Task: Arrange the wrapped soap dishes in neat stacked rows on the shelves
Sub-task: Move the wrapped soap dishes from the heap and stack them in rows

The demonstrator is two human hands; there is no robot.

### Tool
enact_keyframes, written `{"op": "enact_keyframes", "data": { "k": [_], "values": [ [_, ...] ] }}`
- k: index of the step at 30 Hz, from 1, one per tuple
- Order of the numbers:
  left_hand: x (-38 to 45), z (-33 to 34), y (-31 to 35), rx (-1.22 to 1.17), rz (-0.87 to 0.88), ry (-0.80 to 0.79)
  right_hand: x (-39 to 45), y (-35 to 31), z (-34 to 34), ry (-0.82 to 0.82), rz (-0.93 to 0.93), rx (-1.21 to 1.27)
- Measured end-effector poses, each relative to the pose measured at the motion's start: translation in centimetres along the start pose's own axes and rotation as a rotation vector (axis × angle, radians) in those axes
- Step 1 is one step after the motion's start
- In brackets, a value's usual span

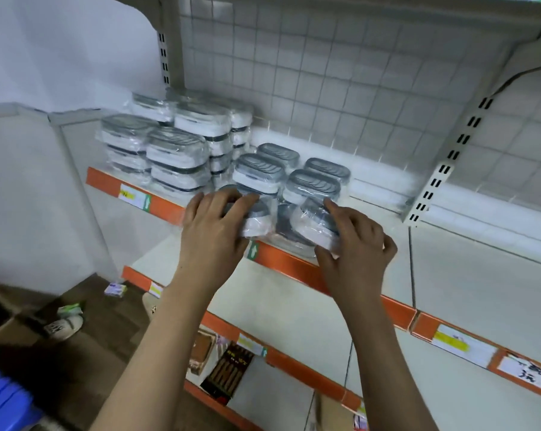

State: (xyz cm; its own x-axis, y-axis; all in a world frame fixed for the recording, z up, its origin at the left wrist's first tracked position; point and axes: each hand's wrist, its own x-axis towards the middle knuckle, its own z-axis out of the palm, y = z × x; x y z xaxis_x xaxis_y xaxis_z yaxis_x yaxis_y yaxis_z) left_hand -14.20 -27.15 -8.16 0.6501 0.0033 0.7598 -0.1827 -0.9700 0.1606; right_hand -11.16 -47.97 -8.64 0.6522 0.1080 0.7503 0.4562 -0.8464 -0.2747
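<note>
Head view puts two wrapped soap dishes at the centre of the frame, both at the front edge of the shelf (384,219). One dish (256,217) is gripped by the left hand (214,227), fingers curled over its grey lid and clear wrap. The other, a tilted dish (314,227), is pinched by the right hand (354,244), forefinger on its upper edge and thumb below (the wrap crinkles between them). It seems to lie on another dark-lidded dish, though blur hides the contact.

Just behind them, four more dishes (260,169) stand in two short rows, grey ribbed lids up. Toward the upper left of the frame, taller stacks (176,150) fill the shelf's left end, several dishes high.

A wire grid back panel (325,73) rises behind the shelf, whose front bears an orange price strip (120,185). Lower in the frame a second shelf (294,300) runs across, and at the lower left a slipper (64,326) lies on the dark floor.
</note>
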Motion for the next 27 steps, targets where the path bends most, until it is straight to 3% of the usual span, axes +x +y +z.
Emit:
{"op": "enact_keyframes", "data": {
  "k": [7, 16, 21, 27],
  "values": [
    [4.3, 4.8, -4.4, 0.0, 0.102, -0.052, 3.4, -0.2, 4.4, 0.005, 0.022, -0.067],
    [7.0, 9.8, -7.3, -0.124, 0.146, 0.014, 5.4, -0.3, 8.3, -0.083, 0.022, -0.156],
    [5.9, 11.1, -8.0, -0.172, 0.162, -0.097, 4.6, -0.7, 9.9, -0.197, 0.024, -0.182],
    [5.6, 11.6, -8.9, -0.266, 0.171, -0.183, 3.8, -1.2, 10.0, -0.191, 0.06, -0.205]
  ]
}}
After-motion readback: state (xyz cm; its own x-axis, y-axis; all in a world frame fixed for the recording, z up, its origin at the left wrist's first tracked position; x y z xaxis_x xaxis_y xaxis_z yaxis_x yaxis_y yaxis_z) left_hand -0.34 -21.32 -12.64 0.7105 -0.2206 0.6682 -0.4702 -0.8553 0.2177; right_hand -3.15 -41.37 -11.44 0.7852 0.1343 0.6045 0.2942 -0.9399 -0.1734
